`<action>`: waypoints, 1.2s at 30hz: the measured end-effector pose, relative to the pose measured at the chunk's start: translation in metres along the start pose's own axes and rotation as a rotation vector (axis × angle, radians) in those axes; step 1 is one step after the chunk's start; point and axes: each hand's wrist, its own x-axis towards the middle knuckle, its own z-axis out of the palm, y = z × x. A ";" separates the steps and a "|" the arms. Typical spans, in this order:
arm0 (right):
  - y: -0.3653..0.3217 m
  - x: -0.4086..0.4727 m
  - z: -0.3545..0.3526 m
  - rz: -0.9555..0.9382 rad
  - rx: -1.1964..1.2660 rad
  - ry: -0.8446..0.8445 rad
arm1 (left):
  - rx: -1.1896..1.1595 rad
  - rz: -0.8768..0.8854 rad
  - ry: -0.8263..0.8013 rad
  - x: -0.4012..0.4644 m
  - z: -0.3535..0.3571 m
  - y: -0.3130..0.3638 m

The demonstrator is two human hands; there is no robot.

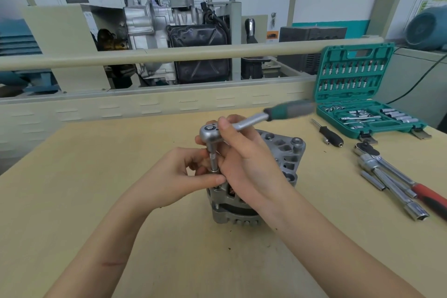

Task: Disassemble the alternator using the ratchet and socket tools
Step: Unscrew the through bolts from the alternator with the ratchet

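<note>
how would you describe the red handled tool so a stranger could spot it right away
Start at the open green socket case at the right of the table. Nearer the person lies a cluster of loose chrome tools. The red handled tool is the one running off the right edge; nothing else there is red.

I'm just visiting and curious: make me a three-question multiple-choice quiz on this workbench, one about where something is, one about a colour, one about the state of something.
1. Where does the socket case sit?
A. far right of the table
B. near left corner
C. under the alternator

2. What colour is the grip of the ratchet in use?
A. yellow
B. green and grey
C. white

3. How is the socket case?
A. shut
B. open, lid upright
C. upside down

Answers:
1 A, it stands at the far right edge.
2 B, the blurred handle above the alternator, held by the right hand with the left hand at the extension, shows green and grey.
3 B, bits show in its raised lid.
</note>
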 end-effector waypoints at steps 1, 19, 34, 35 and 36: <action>0.001 -0.001 0.000 -0.016 0.007 0.001 | -0.004 0.002 -0.001 0.000 0.000 0.000; -0.008 -0.005 -0.003 -0.035 -0.077 0.098 | -0.049 0.003 0.018 0.001 0.004 0.002; -0.099 0.003 -0.004 -0.243 -1.796 -0.349 | -0.020 0.116 -0.006 0.000 -0.003 0.003; -0.099 0.007 0.000 -0.195 -1.844 -0.475 | -0.025 0.117 -0.009 0.000 -0.003 0.003; -0.097 0.011 0.006 -0.113 -1.876 -0.562 | -0.029 0.119 -0.013 0.001 -0.003 0.002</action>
